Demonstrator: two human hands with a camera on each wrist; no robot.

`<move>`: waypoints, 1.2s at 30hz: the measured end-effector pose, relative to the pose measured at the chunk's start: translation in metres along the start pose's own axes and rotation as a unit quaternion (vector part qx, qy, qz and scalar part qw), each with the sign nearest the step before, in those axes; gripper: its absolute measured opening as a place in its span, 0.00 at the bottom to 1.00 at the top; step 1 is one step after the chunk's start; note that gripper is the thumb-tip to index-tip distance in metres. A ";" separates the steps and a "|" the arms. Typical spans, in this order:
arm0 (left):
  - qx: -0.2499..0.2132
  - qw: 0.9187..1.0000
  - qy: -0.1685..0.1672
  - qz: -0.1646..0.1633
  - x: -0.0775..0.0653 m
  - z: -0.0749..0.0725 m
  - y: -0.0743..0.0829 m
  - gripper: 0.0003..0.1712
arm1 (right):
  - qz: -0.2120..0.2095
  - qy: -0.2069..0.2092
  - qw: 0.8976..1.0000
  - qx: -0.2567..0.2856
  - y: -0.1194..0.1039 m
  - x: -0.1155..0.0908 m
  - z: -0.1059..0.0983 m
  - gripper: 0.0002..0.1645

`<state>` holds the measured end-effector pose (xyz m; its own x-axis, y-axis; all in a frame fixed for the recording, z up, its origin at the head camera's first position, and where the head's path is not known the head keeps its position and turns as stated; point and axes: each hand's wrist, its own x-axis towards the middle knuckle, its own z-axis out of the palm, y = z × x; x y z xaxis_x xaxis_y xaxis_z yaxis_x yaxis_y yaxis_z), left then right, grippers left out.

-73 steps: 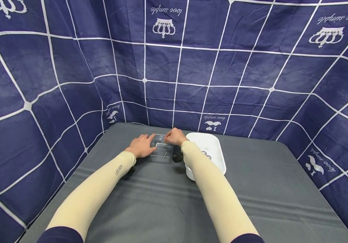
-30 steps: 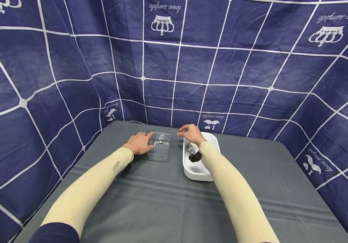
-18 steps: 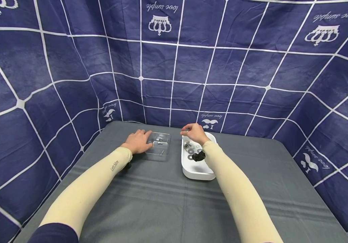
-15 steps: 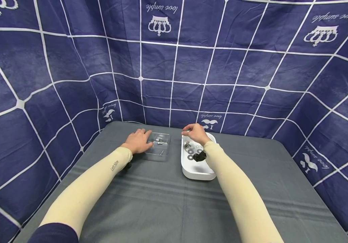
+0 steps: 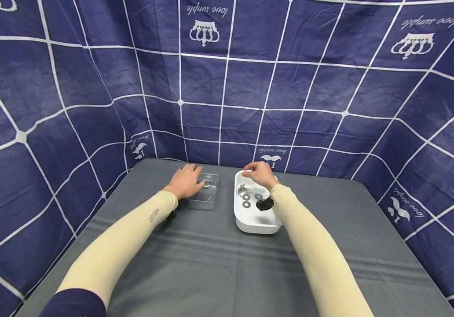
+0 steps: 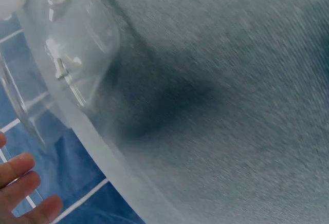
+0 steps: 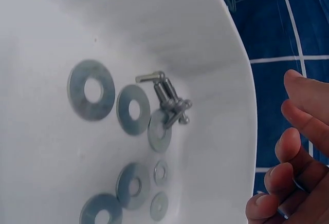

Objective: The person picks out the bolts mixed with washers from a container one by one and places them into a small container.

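Note:
A clear plastic divided box (image 5: 200,205) stands at the back of the table, with small metal screws inside. My left hand (image 5: 186,181) is at its left side, fingers spread and thumb over the box. Right of it is a white tray (image 5: 256,221) holding flat washers (image 7: 77,90) in two sizes and a small heap of screws (image 7: 174,103). My right hand (image 5: 261,174) hovers over the tray's far end, its fingers loosely bent. Nothing shows between those fingers in the right wrist view.
Grey cloth covers the table (image 5: 195,268). A blue curtain with white grid lines (image 5: 243,88) hangs close behind the box and tray and along both sides. A black wrist camera (image 5: 265,204) under my right wrist hangs over the tray.
My right hand has left the clear box and moved right over the white tray. A screw shows in the box's far part. My left hand stays at the box, shifting slightly.

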<state>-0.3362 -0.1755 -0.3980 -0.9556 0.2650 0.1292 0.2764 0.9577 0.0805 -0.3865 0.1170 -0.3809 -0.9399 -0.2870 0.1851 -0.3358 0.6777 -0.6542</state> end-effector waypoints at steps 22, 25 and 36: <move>-0.041 0.998 0.014 0.039 0.025 0.001 0.046 0.35 | 0.052 -0.008 0.998 -0.022 0.023 -0.011 -0.014 0.17; -0.053 0.998 0.012 0.040 0.026 0.001 0.053 0.34 | 0.056 -0.008 0.998 -0.015 0.024 -0.012 -0.013 0.17; -0.060 0.997 0.007 0.044 0.033 0.008 0.072 0.35 | 0.061 0.009 0.998 -0.022 0.029 -0.018 -0.010 0.16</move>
<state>-0.3487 -0.0972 -0.3960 -0.9256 0.3457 0.1541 0.3708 0.9099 0.1858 -0.3802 0.1480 -0.3960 -0.9747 -0.1886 0.1204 -0.2214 0.7358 -0.6400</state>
